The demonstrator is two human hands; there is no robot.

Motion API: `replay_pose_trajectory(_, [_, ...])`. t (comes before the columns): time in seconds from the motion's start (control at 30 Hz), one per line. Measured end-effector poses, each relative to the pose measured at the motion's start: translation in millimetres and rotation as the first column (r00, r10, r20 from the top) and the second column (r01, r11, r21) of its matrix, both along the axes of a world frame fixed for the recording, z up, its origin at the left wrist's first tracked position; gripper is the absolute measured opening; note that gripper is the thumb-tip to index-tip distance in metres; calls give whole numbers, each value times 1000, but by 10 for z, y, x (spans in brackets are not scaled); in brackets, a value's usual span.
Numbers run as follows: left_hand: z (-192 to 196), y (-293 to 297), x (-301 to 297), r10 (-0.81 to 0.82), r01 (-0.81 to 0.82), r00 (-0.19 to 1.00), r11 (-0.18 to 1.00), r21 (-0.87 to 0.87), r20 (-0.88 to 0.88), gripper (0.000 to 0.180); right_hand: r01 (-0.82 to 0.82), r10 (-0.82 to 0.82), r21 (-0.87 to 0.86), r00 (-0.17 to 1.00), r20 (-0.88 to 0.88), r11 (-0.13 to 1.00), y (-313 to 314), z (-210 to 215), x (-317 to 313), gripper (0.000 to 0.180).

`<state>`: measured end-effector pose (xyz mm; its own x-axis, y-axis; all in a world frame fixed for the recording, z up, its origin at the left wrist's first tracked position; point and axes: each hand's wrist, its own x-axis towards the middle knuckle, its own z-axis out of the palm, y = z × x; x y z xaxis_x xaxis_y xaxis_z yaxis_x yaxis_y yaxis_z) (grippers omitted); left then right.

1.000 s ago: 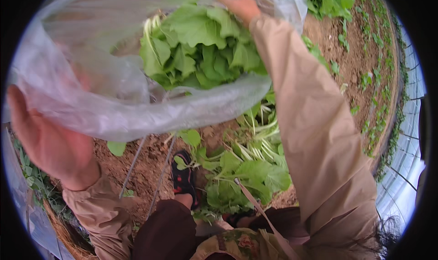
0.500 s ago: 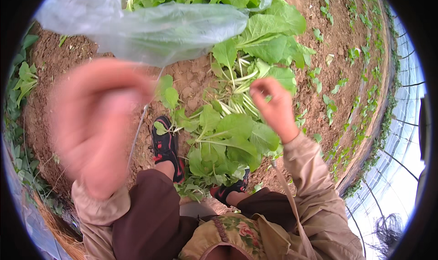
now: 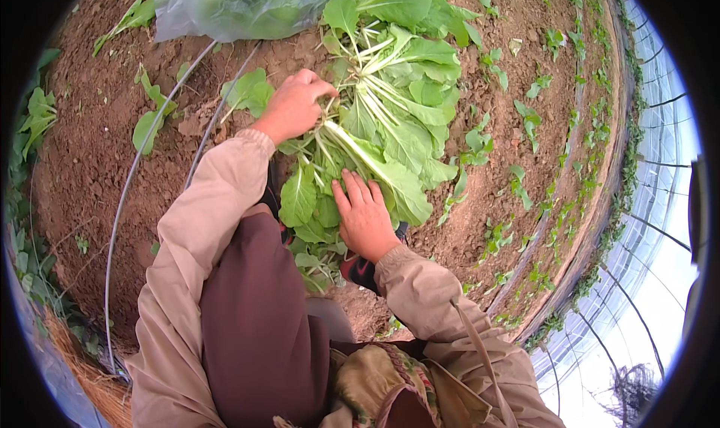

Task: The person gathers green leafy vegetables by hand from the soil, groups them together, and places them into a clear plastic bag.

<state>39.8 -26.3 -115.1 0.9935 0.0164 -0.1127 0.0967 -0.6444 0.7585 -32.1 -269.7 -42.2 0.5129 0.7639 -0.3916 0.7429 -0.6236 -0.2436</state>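
Observation:
A pile of leafy greens (image 3: 405,120) with pale stems lies on the soil in front of me, leaves mostly toward the right. My left hand (image 3: 295,104) is at the pile's left side, its fingers bent together round the stem ends; the fingertips are partly hidden. Nearer to me, my right hand (image 3: 366,214) rests on the leaves with its fingers stretched out and slightly apart. Beyond the pile, a translucent plastic bag (image 3: 247,12) holds something green.
Bare brown soil (image 3: 82,158) carries thin pale hoops (image 3: 124,195) on the left. Rows of small seedlings (image 3: 529,120) run along the right, beside a clear plastic greenhouse wall (image 3: 660,180). My dark shoe (image 3: 360,272) stands close to the greens.
My left hand has come in from the left to the stem ends. My right hand has moved left and nearer onto the leaves. The bag sits higher in view, its near edge lowered over its greens.

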Motion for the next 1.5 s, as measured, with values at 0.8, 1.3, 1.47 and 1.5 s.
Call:
replay_pose_trajectory(0.8, [572,-87,-270,124,-87,987,950,-301,105,72,854,-640,275,515,-571,442,94,953,944,13])
replay_pose_trajectory(1.3, [1397,-111,-280,-312,282,937,422,-861,154,42,547,-332,116,649,-685,829,415,1595,803,23])
replay_pose_trajectory(1.47, [1282,-135,-342,-136,161,985,459,-874,111,19,602,-426,44,613,-665,797,374,1519,784,26])
replay_pose_trajectory(1.5, [1238,-158,-348,-51,50,998,396,-917,33,15,620,-466,-18,570,-676,784,350,1507,799,25])
